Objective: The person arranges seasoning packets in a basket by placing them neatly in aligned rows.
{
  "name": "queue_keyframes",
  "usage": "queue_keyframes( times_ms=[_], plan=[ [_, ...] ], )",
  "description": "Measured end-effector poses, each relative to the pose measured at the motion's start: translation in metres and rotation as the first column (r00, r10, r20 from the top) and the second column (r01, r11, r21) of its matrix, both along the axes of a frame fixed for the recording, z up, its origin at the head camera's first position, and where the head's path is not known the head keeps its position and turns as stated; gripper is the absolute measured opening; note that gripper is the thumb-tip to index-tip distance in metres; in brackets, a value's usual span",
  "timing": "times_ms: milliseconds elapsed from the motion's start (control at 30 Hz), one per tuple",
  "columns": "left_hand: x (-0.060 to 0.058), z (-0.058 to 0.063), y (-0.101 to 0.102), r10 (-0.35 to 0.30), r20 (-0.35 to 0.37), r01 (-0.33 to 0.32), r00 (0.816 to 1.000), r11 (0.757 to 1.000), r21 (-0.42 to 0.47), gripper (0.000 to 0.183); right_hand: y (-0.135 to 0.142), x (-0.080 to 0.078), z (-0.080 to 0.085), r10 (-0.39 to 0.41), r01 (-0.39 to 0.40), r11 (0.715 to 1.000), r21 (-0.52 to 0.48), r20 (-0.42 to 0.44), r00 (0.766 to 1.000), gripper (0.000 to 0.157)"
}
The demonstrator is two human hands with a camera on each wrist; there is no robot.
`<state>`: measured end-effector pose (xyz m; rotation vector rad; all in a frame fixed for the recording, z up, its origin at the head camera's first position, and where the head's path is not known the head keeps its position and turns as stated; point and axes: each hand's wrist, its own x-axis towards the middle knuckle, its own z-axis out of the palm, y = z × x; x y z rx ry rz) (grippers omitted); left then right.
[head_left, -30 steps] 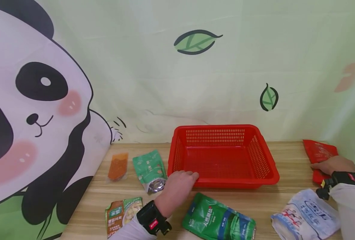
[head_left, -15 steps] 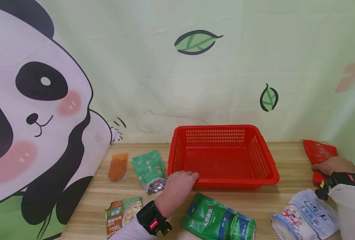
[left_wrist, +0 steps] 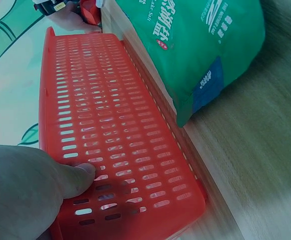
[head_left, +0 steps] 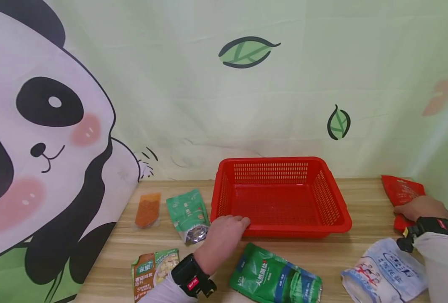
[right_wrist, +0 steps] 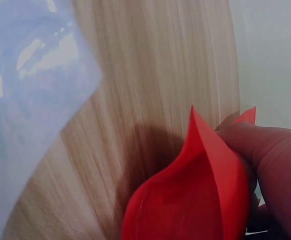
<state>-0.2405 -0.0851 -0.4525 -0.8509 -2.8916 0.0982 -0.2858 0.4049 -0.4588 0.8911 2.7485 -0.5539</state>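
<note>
My left hand grips the near left rim of a red plastic basket. In the left wrist view its thumb presses the basket's slotted outer wall, and the other fingers are mostly hidden. At the far right of the table my right hand holds a red pouch around its middle. The right wrist view shows the thumb against the bent side of this pouch, with the remaining fingers largely behind it.
A large green salt pouch lies before the basket, and a white-blue bag near my right forearm. To the left are a green pouch, an orange packet and a brown-green packet. A panda-print curtain hangs behind.
The view shifts very slightly. Both hands keep their places on the basket and the red pouch.
</note>
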Motion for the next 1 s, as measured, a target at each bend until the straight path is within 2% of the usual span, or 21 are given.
queue_keyframes(
  times_ms=[533,733,1000],
  plan=[
    [0.000,-0.001,0.000,0.000,-0.023,0.000,1.000,1.000,-0.007,0.037,0.009,-0.006,-0.008,-0.020,0.020,1.000,0.018,-0.005,1.000,0.078],
    [0.000,-0.001,0.001,-0.004,-0.022,0.004,1.000,1.000,0.002,0.035,0.011,-0.003,-0.010,-0.030,0.030,0.999,-0.015,-0.015,0.999,0.077],
    [0.000,0.000,0.001,-0.001,-0.016,0.001,1.000,1.000,0.000,0.036,0.010,0.001,-0.005,0.006,-0.008,0.999,-0.043,-0.033,0.999,0.074]
  ],
)
